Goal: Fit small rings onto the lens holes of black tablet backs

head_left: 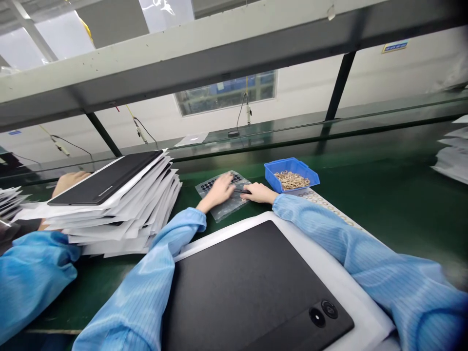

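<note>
My left hand [218,191] lies with its fingers stretched out on a sheet of small black rings [206,187], which rests on a clear plastic bag [225,210]. Close beside it, my right hand [260,193] is closed on dark tweezers [243,191], their tips pointing left over the sheet. Nearest me, between my forearms, a black tablet [248,287] lies back up on white wrapping [365,297]. Two round camera openings show near its right corner.
A blue bin [272,176] holds many small tan rings [292,179]. A strip with rings [329,207] lies below it. At left stands a tall stack of tablets and white sheets [127,222], with a co-worker's sleeve [34,278] beside it. A shelf beam [183,53] crosses overhead.
</note>
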Action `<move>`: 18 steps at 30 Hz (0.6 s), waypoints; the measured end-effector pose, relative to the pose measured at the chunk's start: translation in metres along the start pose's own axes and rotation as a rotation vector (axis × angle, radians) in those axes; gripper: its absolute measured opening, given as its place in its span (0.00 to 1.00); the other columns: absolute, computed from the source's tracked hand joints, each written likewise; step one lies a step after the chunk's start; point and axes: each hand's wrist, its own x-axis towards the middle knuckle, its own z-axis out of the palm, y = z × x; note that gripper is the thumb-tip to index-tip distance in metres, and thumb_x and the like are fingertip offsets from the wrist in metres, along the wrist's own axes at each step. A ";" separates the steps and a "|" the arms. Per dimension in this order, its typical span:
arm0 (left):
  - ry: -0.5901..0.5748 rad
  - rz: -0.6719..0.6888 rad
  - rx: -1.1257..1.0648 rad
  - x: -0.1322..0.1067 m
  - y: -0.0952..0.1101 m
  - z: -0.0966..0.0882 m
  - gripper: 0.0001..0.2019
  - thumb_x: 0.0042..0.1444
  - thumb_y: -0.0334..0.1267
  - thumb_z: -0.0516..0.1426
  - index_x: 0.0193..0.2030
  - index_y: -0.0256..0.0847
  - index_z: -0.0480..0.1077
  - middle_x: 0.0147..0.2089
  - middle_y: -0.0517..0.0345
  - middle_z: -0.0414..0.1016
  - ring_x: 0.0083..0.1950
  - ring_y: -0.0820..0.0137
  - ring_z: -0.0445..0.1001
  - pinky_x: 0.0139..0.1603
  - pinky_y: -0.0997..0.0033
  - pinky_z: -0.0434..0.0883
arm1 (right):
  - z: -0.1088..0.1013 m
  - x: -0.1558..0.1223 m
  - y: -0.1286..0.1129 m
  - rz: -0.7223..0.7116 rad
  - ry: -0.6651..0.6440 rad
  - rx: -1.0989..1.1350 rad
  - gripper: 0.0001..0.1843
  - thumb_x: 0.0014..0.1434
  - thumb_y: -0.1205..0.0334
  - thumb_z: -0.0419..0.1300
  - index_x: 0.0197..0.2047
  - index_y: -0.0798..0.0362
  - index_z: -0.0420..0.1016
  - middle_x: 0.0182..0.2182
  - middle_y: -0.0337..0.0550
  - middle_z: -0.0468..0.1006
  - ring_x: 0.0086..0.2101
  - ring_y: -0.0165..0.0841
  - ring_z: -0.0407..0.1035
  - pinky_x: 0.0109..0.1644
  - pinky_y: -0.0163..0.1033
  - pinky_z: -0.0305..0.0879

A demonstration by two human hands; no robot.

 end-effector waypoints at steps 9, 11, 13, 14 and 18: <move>-0.274 0.226 0.035 -0.037 0.036 0.010 0.20 0.61 0.41 0.55 0.59 0.39 0.61 0.62 0.47 0.60 0.61 0.56 0.62 0.58 0.44 0.61 | 0.009 -0.002 0.003 0.158 0.123 -0.062 0.18 0.63 0.57 0.55 0.53 0.56 0.67 0.49 0.48 0.71 0.45 0.36 0.69 0.47 0.47 0.69; -0.322 0.281 0.016 -0.047 0.043 0.002 0.21 0.62 0.42 0.55 0.60 0.40 0.60 0.64 0.47 0.58 0.62 0.55 0.60 0.60 0.43 0.59 | 0.012 -0.003 0.001 0.204 0.165 -0.081 0.18 0.63 0.57 0.55 0.53 0.56 0.67 0.49 0.48 0.71 0.45 0.36 0.69 0.47 0.47 0.69; -0.371 0.328 -0.007 -0.054 0.047 -0.007 0.21 0.62 0.42 0.54 0.60 0.41 0.60 0.64 0.47 0.57 0.63 0.55 0.60 0.61 0.44 0.59 | 0.014 -0.003 0.000 0.225 0.187 -0.091 0.18 0.63 0.57 0.55 0.53 0.56 0.67 0.49 0.48 0.71 0.45 0.36 0.69 0.47 0.47 0.69; -0.389 0.338 -0.017 -0.056 0.046 -0.013 0.20 0.62 0.42 0.54 0.60 0.41 0.61 0.64 0.48 0.59 0.62 0.57 0.61 0.60 0.45 0.60 | 0.015 -0.004 0.000 0.231 0.194 -0.093 0.18 0.63 0.57 0.55 0.53 0.56 0.67 0.49 0.48 0.71 0.44 0.36 0.69 0.47 0.47 0.69; -0.362 0.245 0.002 -0.047 0.029 -0.033 0.16 0.63 0.41 0.53 0.56 0.40 0.65 0.59 0.49 0.65 0.56 0.60 0.67 0.56 0.51 0.66 | 0.016 -0.004 0.001 0.236 0.215 -0.092 0.18 0.63 0.57 0.55 0.53 0.56 0.67 0.48 0.48 0.71 0.44 0.36 0.69 0.47 0.47 0.69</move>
